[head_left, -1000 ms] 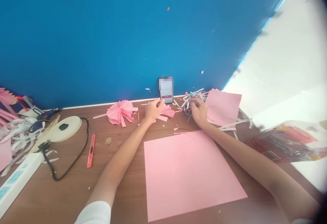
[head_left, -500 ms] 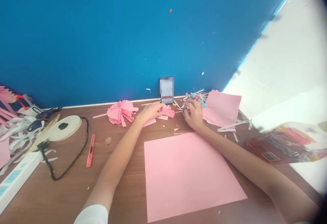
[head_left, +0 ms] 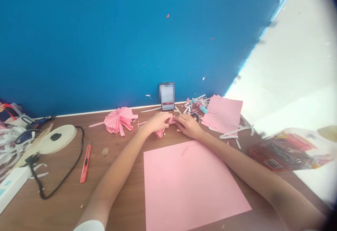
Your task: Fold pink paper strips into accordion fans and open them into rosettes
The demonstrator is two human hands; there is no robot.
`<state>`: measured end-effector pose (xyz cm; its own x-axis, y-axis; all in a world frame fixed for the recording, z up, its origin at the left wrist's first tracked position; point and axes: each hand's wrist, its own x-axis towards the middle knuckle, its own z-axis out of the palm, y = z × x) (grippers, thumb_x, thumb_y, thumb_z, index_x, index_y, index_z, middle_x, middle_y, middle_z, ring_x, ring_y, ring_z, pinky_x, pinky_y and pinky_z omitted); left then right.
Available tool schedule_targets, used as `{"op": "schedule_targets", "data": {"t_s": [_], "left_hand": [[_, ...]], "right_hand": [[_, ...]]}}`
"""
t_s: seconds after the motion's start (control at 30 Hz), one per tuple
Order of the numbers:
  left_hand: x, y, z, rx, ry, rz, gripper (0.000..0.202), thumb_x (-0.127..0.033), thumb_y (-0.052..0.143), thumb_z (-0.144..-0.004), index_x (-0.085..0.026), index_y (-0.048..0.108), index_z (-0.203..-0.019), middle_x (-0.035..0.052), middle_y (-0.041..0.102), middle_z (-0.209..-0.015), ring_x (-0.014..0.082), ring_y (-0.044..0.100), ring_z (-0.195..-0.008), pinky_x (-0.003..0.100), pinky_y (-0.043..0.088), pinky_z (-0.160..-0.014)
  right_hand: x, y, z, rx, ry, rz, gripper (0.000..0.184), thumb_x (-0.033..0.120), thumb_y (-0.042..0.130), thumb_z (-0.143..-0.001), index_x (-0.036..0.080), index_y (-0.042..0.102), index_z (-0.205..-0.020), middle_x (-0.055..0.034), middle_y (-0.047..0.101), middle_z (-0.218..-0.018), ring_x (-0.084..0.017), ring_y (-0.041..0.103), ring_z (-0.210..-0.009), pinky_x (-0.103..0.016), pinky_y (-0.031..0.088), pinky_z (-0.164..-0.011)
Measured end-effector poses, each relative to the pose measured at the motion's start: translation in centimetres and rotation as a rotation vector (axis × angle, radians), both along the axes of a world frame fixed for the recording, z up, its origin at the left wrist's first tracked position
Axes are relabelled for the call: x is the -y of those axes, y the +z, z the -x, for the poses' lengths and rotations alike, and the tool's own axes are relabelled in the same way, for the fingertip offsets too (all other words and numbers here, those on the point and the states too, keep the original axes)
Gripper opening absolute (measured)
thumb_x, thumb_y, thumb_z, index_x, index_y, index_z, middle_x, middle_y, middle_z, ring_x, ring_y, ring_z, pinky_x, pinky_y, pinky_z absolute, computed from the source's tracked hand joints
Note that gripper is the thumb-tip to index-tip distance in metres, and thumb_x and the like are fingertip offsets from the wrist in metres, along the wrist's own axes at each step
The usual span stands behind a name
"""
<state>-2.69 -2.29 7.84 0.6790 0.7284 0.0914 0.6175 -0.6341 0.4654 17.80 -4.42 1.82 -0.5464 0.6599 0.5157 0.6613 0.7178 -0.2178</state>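
Toward the back of the table, my left hand (head_left: pixel 158 121) is closed on pleated pink paper (head_left: pixel 159 133), whose folded end shows below the fingers. My right hand (head_left: pixel 190 125) meets it from the right, its fingers bent and pinching the same pink piece between the two hands. Most of that piece is covered by my fingers. In front of both hands lies a large flat pink sheet (head_left: pixel 193 185), with a thin pink sliver on top. A finished-looking pink paper fan (head_left: pixel 119 120) with loose strips rests left of my left hand.
A phone (head_left: pixel 167 96) leans on the blue wall. Pink sheets (head_left: pixel 223 113), paper scraps, a blue-pink tube (head_left: pixel 200 105) and a plastic bag (head_left: pixel 286 150) are on the right. Leftward are a red utility knife (head_left: pixel 85 162), a tape roll (head_left: pixel 59 139), a black cable (head_left: pixel 71 178) and a power strip (head_left: pixel 14 185).
My right hand has moved left from the scraps to join my left hand. The pleated pink paper has been lifted and turned between them. A thin sliver now lies on the large sheet.
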Motion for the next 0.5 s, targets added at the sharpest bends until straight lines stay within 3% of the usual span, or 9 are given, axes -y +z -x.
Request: {"op": "schedule_targets", "data": {"t_s": [0.13,0.33,0.5], "left_hand": [[-0.3,-0.8,-0.4,0.027,-0.026,-0.045,0.007,-0.012,0.053,-0.073,-0.019,0.052,-0.071,-0.001,0.06,-0.073,0.0133,0.054,-0.065,0.024,0.037,-0.059],[0.2,-1.4,-1.5,-0.02,-0.03,-0.159,0.005,-0.019,0.055,-0.081,-0.019,0.051,-0.08,0.0014,0.059,-0.08,0.0163,0.056,-0.073,0.026,0.039,-0.062],[0.9,-1.7,-1.7,-0.086,0.098,-0.335,0.018,-0.033,0.062,-0.079,-0.022,0.05,-0.088,0.0038,0.059,-0.089,0.0204,0.057,-0.08,0.028,0.038,-0.059]], "right_hand": [[-0.2,0.0,-0.1,0.012,-0.003,-0.004,0.026,0.023,0.043,-0.092,0.022,0.058,-0.113,-0.009,0.062,-0.106,-0.022,0.052,-0.094,-0.035,0.037,-0.08],[-0.6,-0.3,-0.6,-0.077,-0.106,-0.02,0.025,0.008,0.042,-0.084,0.02,0.064,-0.083,-0.006,0.062,-0.082,-0.022,0.049,-0.085,-0.036,0.035,-0.077],[-0.6,-0.3,-0.5,-0.086,-0.129,0.006,0.025,0.005,0.043,-0.077,0.019,0.062,-0.085,-0.0068,0.061,-0.088,-0.022,0.049,-0.086,-0.035,0.036,-0.077]]}}
